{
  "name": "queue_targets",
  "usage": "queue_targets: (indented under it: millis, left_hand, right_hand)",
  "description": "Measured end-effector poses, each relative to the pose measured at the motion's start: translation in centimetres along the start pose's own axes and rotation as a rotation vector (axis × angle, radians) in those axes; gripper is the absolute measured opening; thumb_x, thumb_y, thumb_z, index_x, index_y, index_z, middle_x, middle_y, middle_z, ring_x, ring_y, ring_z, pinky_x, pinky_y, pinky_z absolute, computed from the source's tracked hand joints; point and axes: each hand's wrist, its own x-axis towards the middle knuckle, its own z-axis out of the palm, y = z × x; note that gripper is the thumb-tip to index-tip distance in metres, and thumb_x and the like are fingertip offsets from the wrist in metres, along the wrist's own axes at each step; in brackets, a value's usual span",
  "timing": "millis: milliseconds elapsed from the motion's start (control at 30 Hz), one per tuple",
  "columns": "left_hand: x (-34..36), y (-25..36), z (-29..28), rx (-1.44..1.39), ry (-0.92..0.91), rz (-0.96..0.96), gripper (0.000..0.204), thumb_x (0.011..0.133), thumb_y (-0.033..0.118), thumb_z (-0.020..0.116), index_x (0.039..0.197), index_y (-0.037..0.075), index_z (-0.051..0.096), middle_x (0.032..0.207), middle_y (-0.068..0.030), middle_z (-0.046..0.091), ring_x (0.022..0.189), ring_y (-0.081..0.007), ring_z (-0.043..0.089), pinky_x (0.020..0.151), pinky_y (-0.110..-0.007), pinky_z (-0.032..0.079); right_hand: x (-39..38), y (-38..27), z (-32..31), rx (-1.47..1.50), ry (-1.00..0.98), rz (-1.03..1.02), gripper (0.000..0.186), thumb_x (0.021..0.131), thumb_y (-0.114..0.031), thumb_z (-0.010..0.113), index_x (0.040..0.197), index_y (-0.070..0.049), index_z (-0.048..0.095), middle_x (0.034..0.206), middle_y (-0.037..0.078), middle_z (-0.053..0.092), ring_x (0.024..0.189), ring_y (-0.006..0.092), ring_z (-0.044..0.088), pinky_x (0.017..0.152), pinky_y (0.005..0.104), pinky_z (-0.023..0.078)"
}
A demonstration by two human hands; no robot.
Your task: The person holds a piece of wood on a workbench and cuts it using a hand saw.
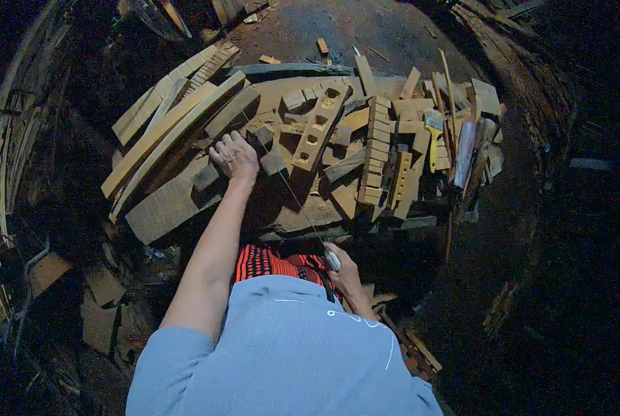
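My right hand (342, 267), close to my lap, is wrapped round the pale handle (333, 261) of what looks like a handsaw. Its long thin blade (297, 204), seen nearly edge-on, runs away up and left. Beside the far part of the blade, my left hand (235, 157) presses down with curled fingers on a wooden block (206, 177), partly hidden under the hand. Just right of those fingers lie a small dark block (261, 138) and a paler block (274, 161), close to the blade. Where exactly the teeth touch wood is hard to see.
A broad plank (168, 208) and long curved strips (175, 142) lie left. Rightward are a block with square holes (320, 125), a notched bar (375, 149), a yellow-handled brush (433, 139) and a chisel-like tool (465, 154). Offcuts and sawdust cover the bench.
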Motion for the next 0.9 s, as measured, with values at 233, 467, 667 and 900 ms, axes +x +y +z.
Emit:
queue_targets:
  millis: [233, 467, 667, 900]
  left_hand:
    - [-0.1, 0.0, -0.5, -0.035, 0.050, 0.031, 0.018, 0.083, 0.014, 0.043, 0.091, 0.007, 0.058, 0.091, -0.0102, 0.057, 0.090, -0.0267, 0.055, 0.090, -0.046, 0.033]
    - [-0.2, -0.9, 0.6, 0.024, -0.048, 0.063, 0.024, 0.085, 0.014, 0.043, 0.085, 0.002, 0.063, 0.092, -0.0128, 0.058, 0.094, -0.0269, 0.052, 0.094, -0.045, 0.030]
    - [0.4, -0.3, 0.5, 0.025, -0.199, -0.046, 0.023, 0.085, 0.014, 0.044, 0.083, 0.005, 0.065, 0.096, -0.0111, 0.058, 0.096, -0.0256, 0.052, 0.094, -0.044, 0.029]
    - [0.2, 0.2, -0.5, -0.007, -0.046, -0.025, 0.020, 0.086, 0.014, 0.041, 0.092, 0.009, 0.060, 0.095, -0.0099, 0.058, 0.096, -0.0254, 0.053, 0.092, -0.045, 0.030]
  right_hand:
    - [-2.1, 0.5, -1.4, -0.078, -0.074, 0.151, 0.057, 0.067, 0.002, 0.062, 0.120, -0.014, 0.050, 0.106, 0.016, 0.057, 0.099, 0.0346, 0.056, 0.083, 0.0374, 0.045]
    - [7.9, -2.6, 0.3, -0.046, 0.027, -0.123, 0.060, 0.064, 0.008, 0.056, 0.120, -0.014, 0.049, 0.103, 0.018, 0.056, 0.096, 0.0358, 0.055, 0.081, 0.0388, 0.045]
    - [9.0, -3.0, 0.7, -0.022, 0.130, -0.276, 0.047, 0.071, 0.004, 0.056, 0.116, -0.011, 0.051, 0.098, 0.018, 0.056, 0.091, 0.0360, 0.056, 0.079, 0.0383, 0.044]
    - [-0.7, 0.9, -0.5, 0.004, -0.010, 0.060, 0.063, 0.065, 0.002, 0.062, 0.124, -0.016, 0.048, 0.097, 0.015, 0.054, 0.091, 0.0329, 0.056, 0.078, 0.0369, 0.047]
